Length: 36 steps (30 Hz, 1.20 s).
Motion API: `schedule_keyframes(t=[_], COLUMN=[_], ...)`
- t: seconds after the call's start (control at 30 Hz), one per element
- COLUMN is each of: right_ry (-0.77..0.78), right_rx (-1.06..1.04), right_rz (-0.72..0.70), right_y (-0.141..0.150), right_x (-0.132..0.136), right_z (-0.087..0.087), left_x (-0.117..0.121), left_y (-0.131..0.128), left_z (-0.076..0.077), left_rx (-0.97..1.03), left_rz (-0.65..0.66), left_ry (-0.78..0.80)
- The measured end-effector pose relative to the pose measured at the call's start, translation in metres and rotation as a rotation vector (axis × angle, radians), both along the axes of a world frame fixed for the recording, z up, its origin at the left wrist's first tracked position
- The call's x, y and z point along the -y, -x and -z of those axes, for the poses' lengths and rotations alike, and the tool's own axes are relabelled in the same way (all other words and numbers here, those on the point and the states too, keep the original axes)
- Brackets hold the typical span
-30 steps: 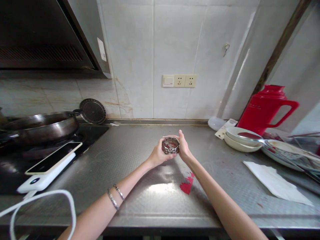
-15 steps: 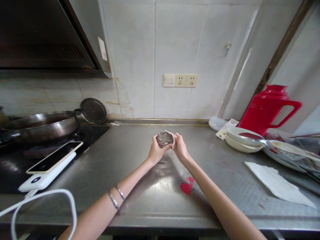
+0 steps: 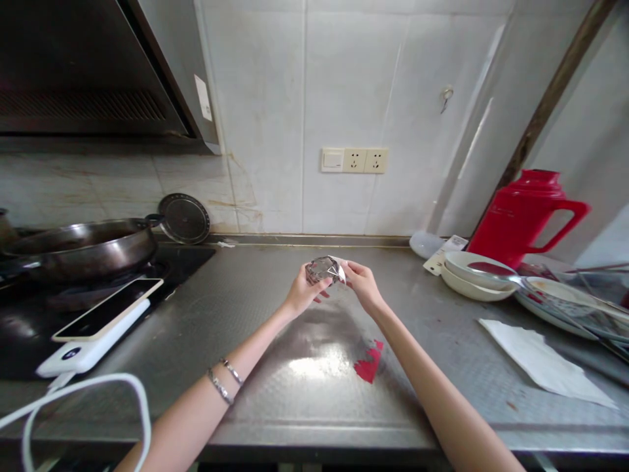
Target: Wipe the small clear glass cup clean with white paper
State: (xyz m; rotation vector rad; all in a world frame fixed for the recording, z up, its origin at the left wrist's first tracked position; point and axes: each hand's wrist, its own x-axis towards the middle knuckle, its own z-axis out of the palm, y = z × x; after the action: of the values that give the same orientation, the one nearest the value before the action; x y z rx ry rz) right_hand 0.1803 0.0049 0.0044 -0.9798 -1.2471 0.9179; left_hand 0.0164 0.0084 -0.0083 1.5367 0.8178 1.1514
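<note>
Above the steel counter [image 3: 275, 334], both hands meet around a small shiny metal cup [image 3: 322, 268]. My left hand [image 3: 301, 292] grips it from below and the left, fingers curled. My right hand [image 3: 360, 284] pinches a bit of white paper or cloth [image 3: 340, 270] against the cup's right rim. The cup is tilted, and its inside is hard to make out. Two bracelets [image 3: 224, 380] ring my left forearm.
A dark pan [image 3: 81, 246] sits on the stove at left, with a phone [image 3: 108, 308] lying on a white power bank [image 3: 78, 351] and cable [image 3: 98, 393]. At right stand a red jug [image 3: 528, 213], stacked bowls [image 3: 474, 272], plates and a white napkin [image 3: 543, 360]. A red scrap [image 3: 369, 367] lies mid-counter.
The cup has shifted slightly left and tilted, turning in my hands. My right fingers now press the white scrap to its rim.
</note>
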Motion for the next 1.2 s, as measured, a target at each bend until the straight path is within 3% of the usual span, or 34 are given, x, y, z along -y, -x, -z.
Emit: schedule_keyframes(t=[0.17, 0.33, 0.7, 1.2], right_ry=[-0.104, -0.09, -0.016, 0.184], right_rx=[0.015, 0.003, 0.172, 0.036], right_rz=[0.258, 0.348, 0.214, 0.014], right_y=[-0.017, -0.019, -0.012, -0.007], right_x=[-0.011, -0.008, -0.011, -0.012], right_z=[0.006, 0.004, 0.013, 0.014], left_x=[-0.001, -0.007, -0.019, -0.018], left_y=[0.002, 0.004, 0.007, 0.007], left_z=[-0.001, 0.004, 0.016, 0.013], left_rx=[0.004, 0.035, -0.021, 0.007], left_rz=[0.054, 0.044, 0.053, 0.034], left_ry=[-0.088, -0.213, -0.236, -0.234])
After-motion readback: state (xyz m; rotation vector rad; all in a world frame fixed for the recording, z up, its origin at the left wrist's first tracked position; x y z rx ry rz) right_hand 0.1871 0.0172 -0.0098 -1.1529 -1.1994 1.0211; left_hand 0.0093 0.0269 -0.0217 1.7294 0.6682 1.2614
